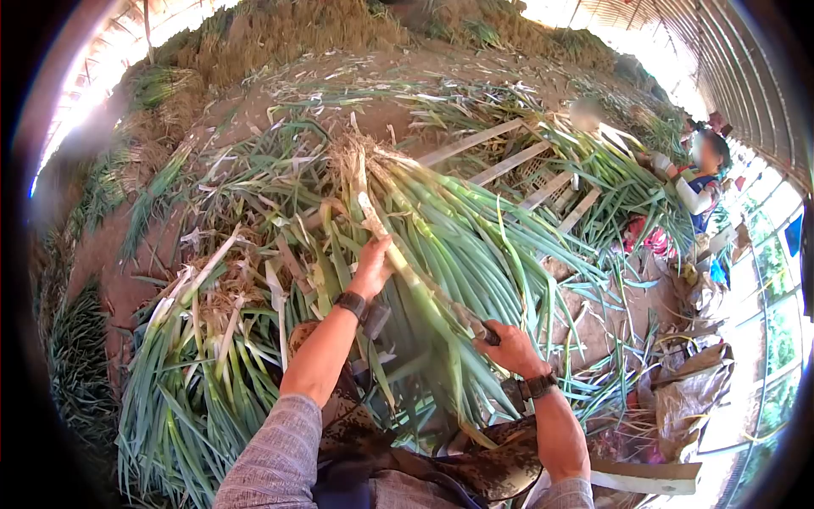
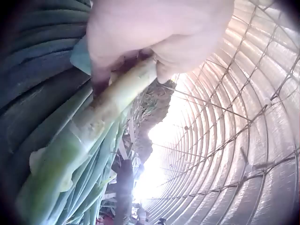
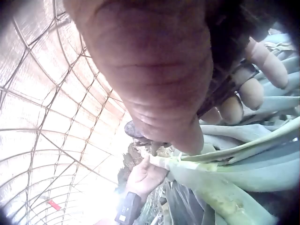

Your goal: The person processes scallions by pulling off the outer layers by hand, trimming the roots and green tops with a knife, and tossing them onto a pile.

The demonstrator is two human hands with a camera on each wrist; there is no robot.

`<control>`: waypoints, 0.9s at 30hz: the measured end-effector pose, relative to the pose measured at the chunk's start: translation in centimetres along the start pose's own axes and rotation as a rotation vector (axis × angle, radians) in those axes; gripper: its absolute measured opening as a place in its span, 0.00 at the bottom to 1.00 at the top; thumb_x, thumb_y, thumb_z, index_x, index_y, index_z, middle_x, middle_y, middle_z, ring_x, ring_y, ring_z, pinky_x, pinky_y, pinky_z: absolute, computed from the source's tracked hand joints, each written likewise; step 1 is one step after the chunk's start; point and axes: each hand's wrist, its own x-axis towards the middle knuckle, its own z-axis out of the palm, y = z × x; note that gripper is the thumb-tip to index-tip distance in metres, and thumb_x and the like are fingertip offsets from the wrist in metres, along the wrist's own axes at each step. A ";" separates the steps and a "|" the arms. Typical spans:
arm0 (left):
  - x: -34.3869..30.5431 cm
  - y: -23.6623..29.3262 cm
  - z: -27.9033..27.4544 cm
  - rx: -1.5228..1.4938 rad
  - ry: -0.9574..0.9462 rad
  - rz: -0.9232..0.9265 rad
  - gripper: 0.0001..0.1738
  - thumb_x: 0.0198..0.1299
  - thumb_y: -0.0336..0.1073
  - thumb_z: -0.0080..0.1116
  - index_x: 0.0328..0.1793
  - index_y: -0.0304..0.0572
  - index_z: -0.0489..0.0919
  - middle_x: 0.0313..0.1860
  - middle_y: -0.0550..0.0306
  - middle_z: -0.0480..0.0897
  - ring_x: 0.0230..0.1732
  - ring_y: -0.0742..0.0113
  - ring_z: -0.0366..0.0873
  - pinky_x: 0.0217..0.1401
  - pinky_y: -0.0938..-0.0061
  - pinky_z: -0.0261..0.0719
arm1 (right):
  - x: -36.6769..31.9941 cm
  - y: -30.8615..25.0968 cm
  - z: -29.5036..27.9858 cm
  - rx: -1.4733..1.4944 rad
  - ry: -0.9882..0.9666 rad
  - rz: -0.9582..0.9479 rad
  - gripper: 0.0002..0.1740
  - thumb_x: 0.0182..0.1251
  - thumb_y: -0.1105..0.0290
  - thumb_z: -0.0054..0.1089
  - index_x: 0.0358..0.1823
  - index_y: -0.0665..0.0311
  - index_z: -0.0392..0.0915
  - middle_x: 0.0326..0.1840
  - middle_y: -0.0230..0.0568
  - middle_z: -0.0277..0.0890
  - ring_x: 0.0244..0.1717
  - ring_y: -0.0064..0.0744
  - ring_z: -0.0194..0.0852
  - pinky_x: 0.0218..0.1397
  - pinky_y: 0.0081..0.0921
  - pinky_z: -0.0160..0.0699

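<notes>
Here, leek stalk (image 1: 366,204) inside left hand (image 1: 373,267).

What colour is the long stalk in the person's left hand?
The stalk is pale whitish-green. The head view shows it best.
</notes>
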 end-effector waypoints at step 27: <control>0.9 1.3 -1.8 0.089 0.065 -0.088 0.16 0.74 0.48 0.56 0.57 0.48 0.76 0.50 0.59 0.79 0.53 0.61 0.78 0.59 0.55 0.78 | -2.5 1.3 -1.5 -0.156 -0.100 0.037 0.21 0.65 0.48 0.59 0.45 0.58 0.82 0.35 0.51 0.84 0.40 0.57 0.82 0.45 0.50 0.79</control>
